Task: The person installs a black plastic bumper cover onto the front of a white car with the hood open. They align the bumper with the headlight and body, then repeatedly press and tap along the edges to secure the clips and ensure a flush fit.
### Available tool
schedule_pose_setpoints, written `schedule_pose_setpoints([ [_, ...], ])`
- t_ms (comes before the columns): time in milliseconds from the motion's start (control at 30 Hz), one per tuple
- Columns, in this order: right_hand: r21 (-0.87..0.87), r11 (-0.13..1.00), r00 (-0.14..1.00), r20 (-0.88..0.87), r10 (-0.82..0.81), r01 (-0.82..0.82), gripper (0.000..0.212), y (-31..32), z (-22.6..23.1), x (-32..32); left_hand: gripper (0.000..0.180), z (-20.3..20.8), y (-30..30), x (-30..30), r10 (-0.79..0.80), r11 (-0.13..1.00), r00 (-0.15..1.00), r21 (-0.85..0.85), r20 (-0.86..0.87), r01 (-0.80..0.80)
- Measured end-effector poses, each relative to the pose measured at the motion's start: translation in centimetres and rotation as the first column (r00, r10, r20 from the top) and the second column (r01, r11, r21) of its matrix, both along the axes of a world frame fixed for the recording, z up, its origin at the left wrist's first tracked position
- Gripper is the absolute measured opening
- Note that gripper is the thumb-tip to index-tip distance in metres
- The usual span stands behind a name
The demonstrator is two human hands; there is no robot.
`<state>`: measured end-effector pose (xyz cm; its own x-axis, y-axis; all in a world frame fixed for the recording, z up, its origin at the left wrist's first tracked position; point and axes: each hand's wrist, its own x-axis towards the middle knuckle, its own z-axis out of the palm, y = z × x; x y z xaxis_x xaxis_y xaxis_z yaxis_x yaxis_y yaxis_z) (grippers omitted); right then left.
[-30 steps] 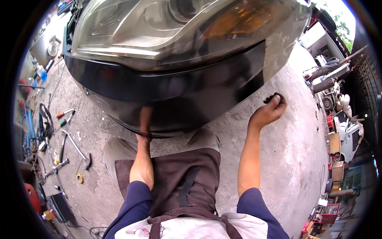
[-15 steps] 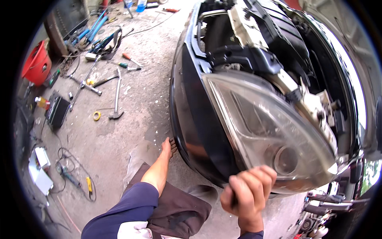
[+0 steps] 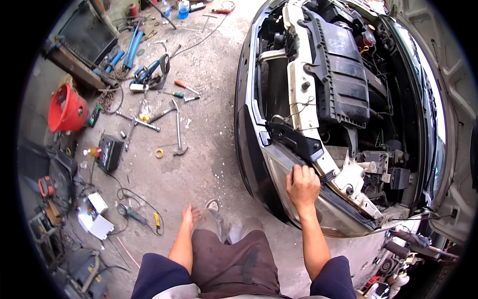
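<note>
As the right hand [image 3: 303,188] is set over the upper edge of the headlight [image 3: 336,214], the left hand [image 3: 191,215] is left free.

Right hand: fingers curled under, knuckles turned up. Anything pinched inside is hidden; firm pressure on the lens can't be confirmed either. Left hand: fingers loosely parted, nothing seen in it. It's held low beside the grey trouser leg [image 3: 209,226], over the floor [image 3: 204,169], probably just for balance.

Headlight is seated in the car's front corner, directly under the right hand and running off to its right. It's bordered by the black bumper [image 3: 259,182] to the left of that hand and by the pale crossbar [image 3: 300,84] ahead of it. Bonnet [image 3: 450,89] is raised, well right of the right hand, so the black plastic cover [image 3: 341,74] is exposed and the lamp's top edge can be reached from above.

Hand tools are laid out ahead of the left hand, likely so they can be grabbed from the car's nose: hammer [image 3: 178,128], tape roll [image 3: 159,157], cross wrench [image 3: 137,121], orange screwdriver [image 3: 180,83] farthest. None is touched. Battery [image 3: 110,152] is stood farther left of that hand, red bucket [image 3: 69,117] beyond it, both apparently parked off the walking line. Corded power tool [image 3: 132,214] is laid left of the left hand, cable loose, presumably just set down.
</note>
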<state>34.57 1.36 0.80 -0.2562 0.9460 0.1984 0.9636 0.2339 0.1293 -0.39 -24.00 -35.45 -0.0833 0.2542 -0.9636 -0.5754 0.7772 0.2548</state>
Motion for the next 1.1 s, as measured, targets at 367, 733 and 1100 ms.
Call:
schedule_pose_setpoints([
  [367,-0.064,0.998,0.975,-0.219,-0.035,0.022,0.015,1.4,1.2,0.5,0.039,11.0,12.2,-13.6,-0.193,0.978,0.955,-0.121,-0.227,0.169],
  [733,-0.304,0.936,0.951,-0.194,-0.242,0.177,0.014,5.2,2.1,-0.4,0.034,20.8,57.0,-3.5,-0.708,0.581,0.627,0.237,-0.324,0.779],
  [1100,-0.568,0.653,0.652,-0.248,-0.716,0.501,0.015,20.5,6.0,-8.3,0.025,21.1,82.1,-17.1,-0.295,0.773,0.693,0.262,-0.657,0.578],
])
